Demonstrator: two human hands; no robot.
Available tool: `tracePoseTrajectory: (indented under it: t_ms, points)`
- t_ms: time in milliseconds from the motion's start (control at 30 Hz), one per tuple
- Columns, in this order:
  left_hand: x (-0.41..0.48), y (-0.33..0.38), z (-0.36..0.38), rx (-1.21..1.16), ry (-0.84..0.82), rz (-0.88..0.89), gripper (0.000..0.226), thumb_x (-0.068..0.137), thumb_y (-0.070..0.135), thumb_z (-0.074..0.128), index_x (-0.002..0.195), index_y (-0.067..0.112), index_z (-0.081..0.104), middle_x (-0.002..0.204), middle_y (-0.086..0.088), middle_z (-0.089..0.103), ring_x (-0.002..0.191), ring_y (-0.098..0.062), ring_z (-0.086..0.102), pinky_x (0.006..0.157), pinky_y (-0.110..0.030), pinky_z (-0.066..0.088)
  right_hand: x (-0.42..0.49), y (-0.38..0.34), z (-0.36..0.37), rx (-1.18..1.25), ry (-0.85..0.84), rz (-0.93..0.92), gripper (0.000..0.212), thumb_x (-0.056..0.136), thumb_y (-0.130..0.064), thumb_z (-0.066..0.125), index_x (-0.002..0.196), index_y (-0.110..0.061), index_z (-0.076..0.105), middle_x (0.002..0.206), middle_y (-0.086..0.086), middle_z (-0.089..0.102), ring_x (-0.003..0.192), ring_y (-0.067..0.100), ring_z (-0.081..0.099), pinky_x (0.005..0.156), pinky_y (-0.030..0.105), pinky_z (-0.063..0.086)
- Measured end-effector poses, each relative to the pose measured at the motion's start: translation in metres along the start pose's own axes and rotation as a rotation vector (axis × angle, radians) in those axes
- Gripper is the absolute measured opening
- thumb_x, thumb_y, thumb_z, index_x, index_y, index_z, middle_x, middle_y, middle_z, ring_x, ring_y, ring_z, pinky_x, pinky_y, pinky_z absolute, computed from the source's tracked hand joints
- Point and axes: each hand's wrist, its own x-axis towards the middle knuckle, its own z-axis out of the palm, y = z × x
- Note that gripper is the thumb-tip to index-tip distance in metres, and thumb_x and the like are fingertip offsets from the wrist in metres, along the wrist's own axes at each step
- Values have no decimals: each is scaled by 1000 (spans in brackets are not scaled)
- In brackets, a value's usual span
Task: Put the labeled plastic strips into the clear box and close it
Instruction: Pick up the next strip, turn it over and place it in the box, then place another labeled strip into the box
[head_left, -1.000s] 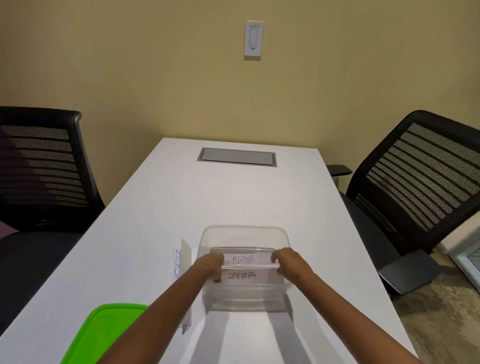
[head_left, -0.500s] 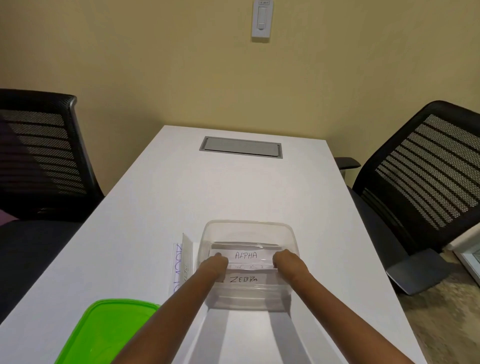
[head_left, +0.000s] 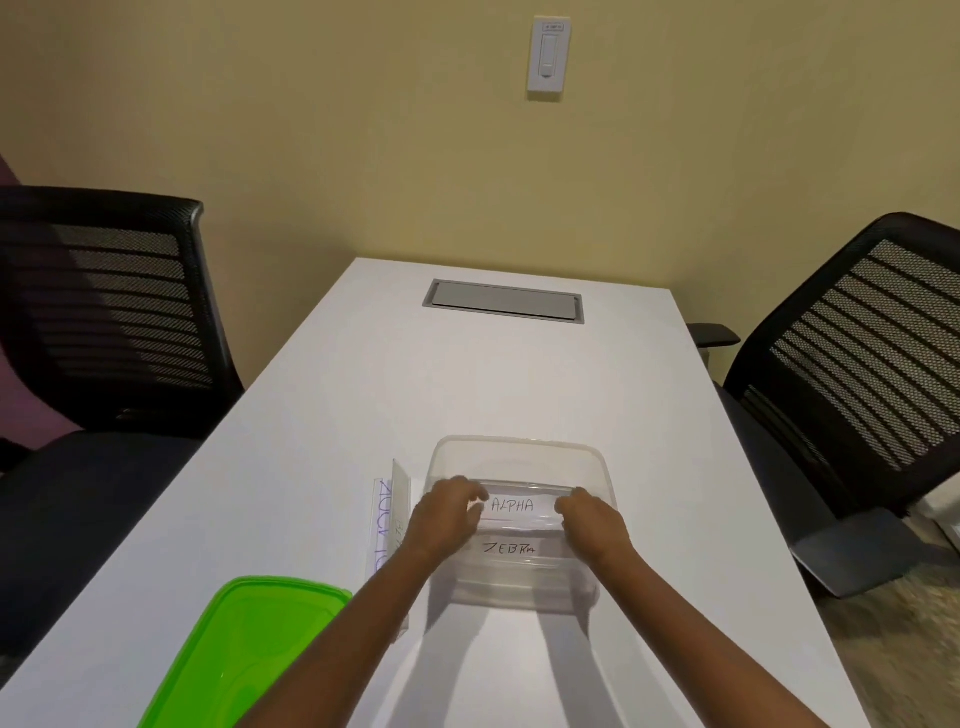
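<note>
White table (head_left: 322, 441) carries the clear box (head_left: 519, 457); left hand (head_left: 447, 519) and right hand (head_left: 592, 525) pinch the ALPHA strip (head_left: 514, 506) inside. Remaining strips (head_left: 387, 519) beside its left wall come next, then the green lid (head_left: 249, 649).

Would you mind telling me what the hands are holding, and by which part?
Both hands, left hand and right hand, hold the ALPHA strip by its two ends, inside the clear box.
</note>
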Motion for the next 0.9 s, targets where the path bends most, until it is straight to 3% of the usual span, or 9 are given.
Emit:
tracePoseTrajectory:
  t_ms: [100,233,333,467,600,667,767,833,900]
  points:
    - [-20,-6,-7,-50,286,29,32,92,7,46,120,13,61,120,-5,60,116,-20,52,93,-29,43,-8,-14,-6,109,89,-16,33,92,-2,37,115,-9,60,120,11,58,109,29,59,86,33,48]
    - [-43,-19,-11,-86,419,-126,40,89,3,47,127,12,56,125,-10,56,118,-26,51,96,-36,46,-20,-44,-8,262,184,-68,31,93,-9,40,112,-11,64,116,9,62,106,27,60,83,32,48]
    - [-56,-31,-7,-117,357,-336,44,90,8,49,134,11,46,131,-12,49,122,-29,49,99,-40,46,-33,-70,-5,327,217,-126,30,93,-9,42,112,-12,64,115,8,63,106,25,61,85,31,48]
    - [-67,-48,3,-252,67,-580,49,91,15,51,137,4,37,137,-22,47,125,-34,50,100,-38,44,-50,-100,6,349,214,-208,31,92,-10,42,114,-12,64,116,7,63,105,25,60,84,31,48]
    - [-75,-61,11,-366,-5,-624,33,87,4,48,119,0,56,125,-21,62,111,-32,61,90,-34,51,-64,-120,19,371,182,-245,32,91,-10,42,114,-13,64,117,6,63,106,24,60,84,28,47]
    - [-77,-63,12,-408,13,-636,24,84,-2,44,95,4,65,114,-24,67,94,-31,64,84,-36,54,-69,-125,24,381,157,-242,32,90,-10,42,113,-13,64,115,6,63,106,24,60,84,28,47]
    - [-76,-68,12,-408,11,-641,34,81,-6,43,55,15,47,96,-28,67,76,-25,55,73,-35,54,-75,-127,31,412,102,-208,33,90,-10,42,112,-13,65,114,7,64,105,23,60,84,27,46]
    - [-75,-71,11,-439,19,-661,39,81,-8,44,50,15,43,95,-29,66,75,-25,53,67,-29,46,-76,-127,34,434,60,-170,33,90,-9,42,111,-12,67,115,7,66,106,22,60,86,27,47]
    - [-73,-72,9,-600,44,-701,35,80,-13,43,52,8,47,86,-28,61,75,-28,55,64,-32,45,-76,-126,35,468,24,-128,31,90,-10,44,109,-9,68,114,9,69,105,23,62,86,28,49]
